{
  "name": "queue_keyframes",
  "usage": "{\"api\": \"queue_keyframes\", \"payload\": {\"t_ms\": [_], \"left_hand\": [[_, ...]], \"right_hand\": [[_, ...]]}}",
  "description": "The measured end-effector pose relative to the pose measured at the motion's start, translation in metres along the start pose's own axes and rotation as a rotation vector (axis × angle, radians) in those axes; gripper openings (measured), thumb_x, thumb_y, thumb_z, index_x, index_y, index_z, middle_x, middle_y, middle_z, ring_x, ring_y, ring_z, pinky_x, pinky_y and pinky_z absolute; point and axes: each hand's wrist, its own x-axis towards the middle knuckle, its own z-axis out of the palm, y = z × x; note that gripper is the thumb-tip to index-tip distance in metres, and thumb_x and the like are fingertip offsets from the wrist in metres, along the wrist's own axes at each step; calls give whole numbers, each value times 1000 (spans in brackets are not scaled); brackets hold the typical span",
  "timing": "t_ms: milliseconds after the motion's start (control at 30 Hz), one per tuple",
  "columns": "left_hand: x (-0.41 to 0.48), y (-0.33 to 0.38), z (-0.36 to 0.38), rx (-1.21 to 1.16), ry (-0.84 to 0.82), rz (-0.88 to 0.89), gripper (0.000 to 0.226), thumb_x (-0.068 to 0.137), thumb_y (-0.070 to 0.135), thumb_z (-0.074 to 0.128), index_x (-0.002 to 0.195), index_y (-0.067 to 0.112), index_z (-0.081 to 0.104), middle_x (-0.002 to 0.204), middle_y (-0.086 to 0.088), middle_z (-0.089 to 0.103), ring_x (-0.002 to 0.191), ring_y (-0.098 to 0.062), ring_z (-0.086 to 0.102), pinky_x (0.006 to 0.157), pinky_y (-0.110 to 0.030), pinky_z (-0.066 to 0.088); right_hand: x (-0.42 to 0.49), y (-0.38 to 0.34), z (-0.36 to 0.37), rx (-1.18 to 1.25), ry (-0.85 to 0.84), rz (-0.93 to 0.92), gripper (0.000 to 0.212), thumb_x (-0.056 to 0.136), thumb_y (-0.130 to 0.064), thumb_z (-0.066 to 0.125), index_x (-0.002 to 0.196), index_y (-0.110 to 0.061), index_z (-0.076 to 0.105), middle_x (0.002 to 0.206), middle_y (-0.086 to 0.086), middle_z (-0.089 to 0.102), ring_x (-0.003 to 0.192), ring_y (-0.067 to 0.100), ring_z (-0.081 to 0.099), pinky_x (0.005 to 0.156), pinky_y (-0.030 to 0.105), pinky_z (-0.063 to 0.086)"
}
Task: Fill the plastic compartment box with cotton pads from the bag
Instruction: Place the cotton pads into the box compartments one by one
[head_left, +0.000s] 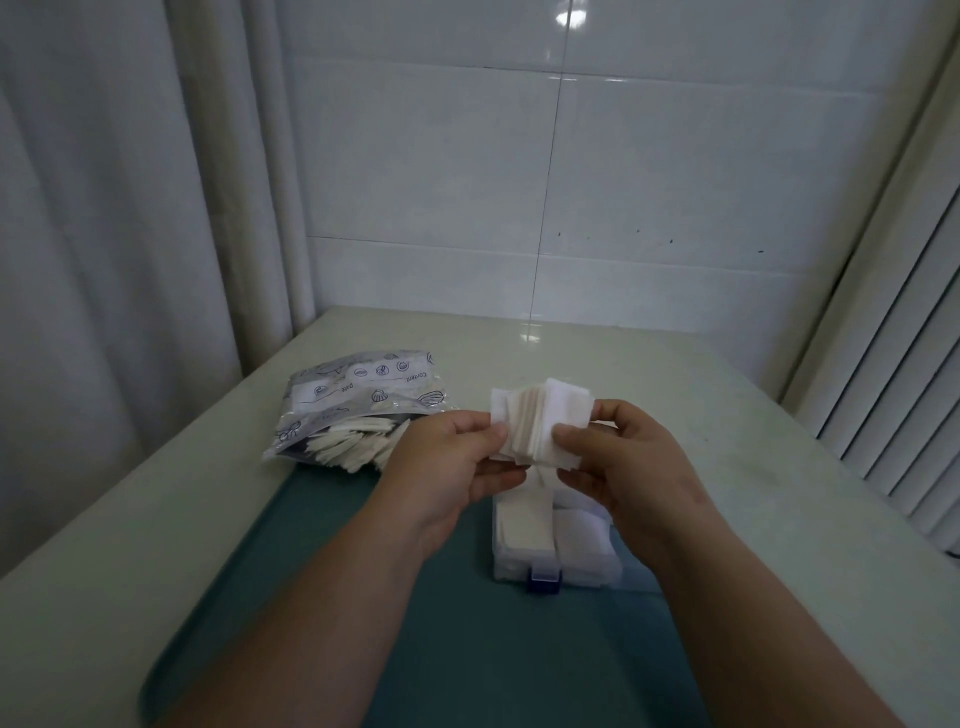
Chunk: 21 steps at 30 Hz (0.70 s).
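A stack of white square cotton pads (540, 415) is pinched between my left hand (447, 467) and my right hand (628, 462), held in the air above the far end of the clear plastic compartment box (556, 566). The box has a blue latch at its near side, and pads lie in its visible compartments. Its far part is hidden behind my hands. The patterned zip bag (358, 395) lies to the left on the table, open toward me, with more pads spilling from its mouth.
The box stands on a teal mat (467, 649) on a pale table (779, 519). A tiled wall rises behind, a curtain hangs at the left, and slatted blinds run along the right.
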Motion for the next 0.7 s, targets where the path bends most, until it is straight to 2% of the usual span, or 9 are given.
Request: {"api": "queue_keyframes", "payload": {"t_ms": [133, 267, 367, 500, 700], "left_hand": [[0, -3, 1, 125, -15, 51, 22, 98, 3, 50, 97, 5, 71, 98, -21, 72, 90, -27, 72, 75, -33, 60], [-2, -3, 4, 242, -13, 101, 27, 98, 1, 47, 104, 16, 69, 99, -13, 73, 90, -24, 72, 81, -39, 60], [-2, -3, 4, 260, 36, 108, 18, 98, 1, 49, 104, 14, 61, 101, -15, 70, 90, -25, 72, 80, -41, 60], [1, -5, 2, 287, 93, 127, 10, 98, 3, 49, 100, 3, 59, 101, -16, 69, 89, -26, 71, 75, -37, 61], [1, -3, 2, 305, 101, 113, 11, 97, 4, 51, 102, 8, 60, 97, -10, 70, 84, -23, 71, 73, -37, 61]], "right_hand": [[0, 1, 0, -51, -9, -23, 25, 83, -3, 69, 106, -7, 60, 97, 13, 72, 91, 28, 70, 70, 31, 57], [2, 3, 0, -114, -12, -41, 25, 83, -6, 70, 105, -11, 59, 100, 12, 71, 93, 27, 70, 78, 37, 59], [2, 3, 0, -125, -14, -54, 26, 83, -8, 71, 105, -12, 59, 101, 10, 72, 93, 25, 71, 81, 39, 59], [2, 4, 1, -159, 0, -61, 24, 83, -8, 71, 103, -14, 59, 96, 8, 72, 87, 23, 72, 72, 33, 60], [2, 3, 0, -186, 23, -67, 23, 84, -12, 71, 102, -19, 58, 97, 3, 70, 87, 20, 70, 66, 26, 59]]}}
